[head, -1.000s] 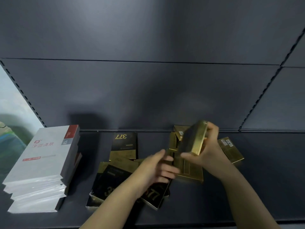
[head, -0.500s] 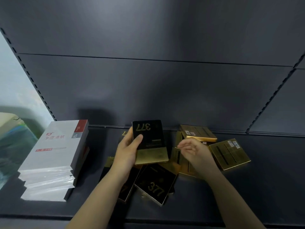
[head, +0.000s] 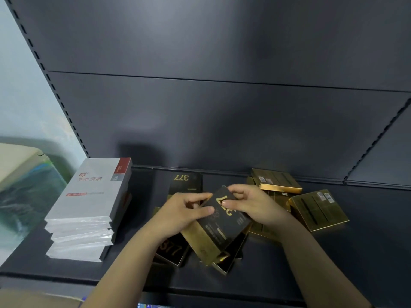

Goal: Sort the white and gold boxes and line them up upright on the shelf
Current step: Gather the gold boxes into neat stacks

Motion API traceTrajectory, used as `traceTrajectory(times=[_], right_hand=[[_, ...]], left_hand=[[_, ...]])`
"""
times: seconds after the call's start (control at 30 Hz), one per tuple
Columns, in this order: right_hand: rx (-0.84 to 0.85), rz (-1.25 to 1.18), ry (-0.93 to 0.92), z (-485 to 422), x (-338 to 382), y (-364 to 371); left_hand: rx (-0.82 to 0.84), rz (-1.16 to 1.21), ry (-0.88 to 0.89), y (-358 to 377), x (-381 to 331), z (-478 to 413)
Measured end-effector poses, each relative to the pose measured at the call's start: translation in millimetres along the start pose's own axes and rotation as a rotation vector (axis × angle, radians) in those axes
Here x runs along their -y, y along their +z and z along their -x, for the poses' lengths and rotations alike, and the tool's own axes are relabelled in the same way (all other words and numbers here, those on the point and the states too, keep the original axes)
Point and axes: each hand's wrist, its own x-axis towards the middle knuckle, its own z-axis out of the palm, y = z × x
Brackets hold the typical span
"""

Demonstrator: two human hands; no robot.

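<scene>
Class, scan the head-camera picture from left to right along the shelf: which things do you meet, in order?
stack of white boxes → left hand → black and gold box held in both hands → right hand → flat gold box on the right.

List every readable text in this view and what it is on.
"377", upside down, on the back black box.
"377", dim, on the front black box.
Too blurred: Chinese characters on the top white box.
Partly covered: gold print on the held box.
Too small: stickers on the gold boxes.
</scene>
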Motion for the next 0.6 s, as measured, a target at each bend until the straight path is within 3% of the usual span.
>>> traceTrajectory(times=[0.07,0.13,0.2,0.27,0.5,0.6], right_hand=[[-0.072,-0.101,0.046,4,-4,0],[-0.179,-0.344,0.112,10,-10,4],[-0.202,-0.625,0.139,15,-17,13],[-0.159,-0.663,0.133,19,-18,29],[-0.025,-0.095,0.095,28,-10,53],[-0.290,0.497,0.146,36,-15,47]], left_hand=[[-0.126,0.076,-0.043,-8,8,1],[-0.207,0.404,-0.102,-13,18,3],[-0.182,0.665,-0.138,-11,26,4],[-0.150,0.635,-0.144,-1,30,5],[-0.538,0.311,0.020,-7,40,21],[-0.660,0.104,-0.073,-29,58,42]])
